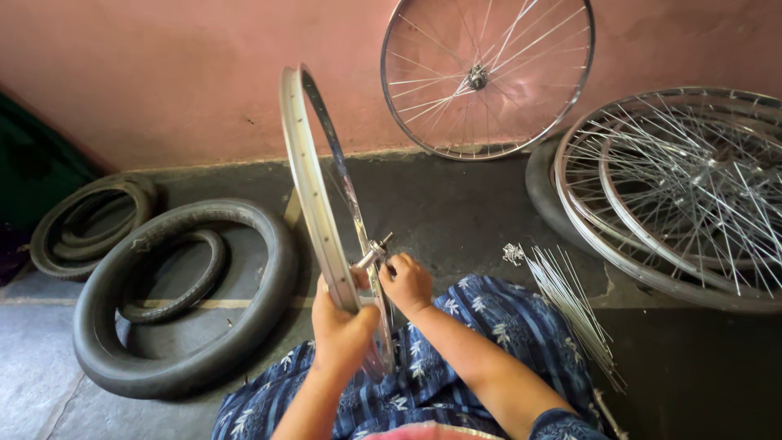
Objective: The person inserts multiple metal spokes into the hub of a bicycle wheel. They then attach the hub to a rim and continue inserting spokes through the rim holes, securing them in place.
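Open floor (456, 208) sits mid-frame behind the upright rim (314, 195). Lower left is blocked by stacked tyres (183, 301), the right side by a wheel pile (684, 187) and loose spokes (570, 301), and another wheel (487, 77) leans top centre.

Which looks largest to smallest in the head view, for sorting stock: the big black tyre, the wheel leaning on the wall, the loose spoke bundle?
1. Big black tyre
2. Wheel leaning on the wall, close behind; it stands farther off, so this is unsure.
3. Spoke bundle, clearly smallest.
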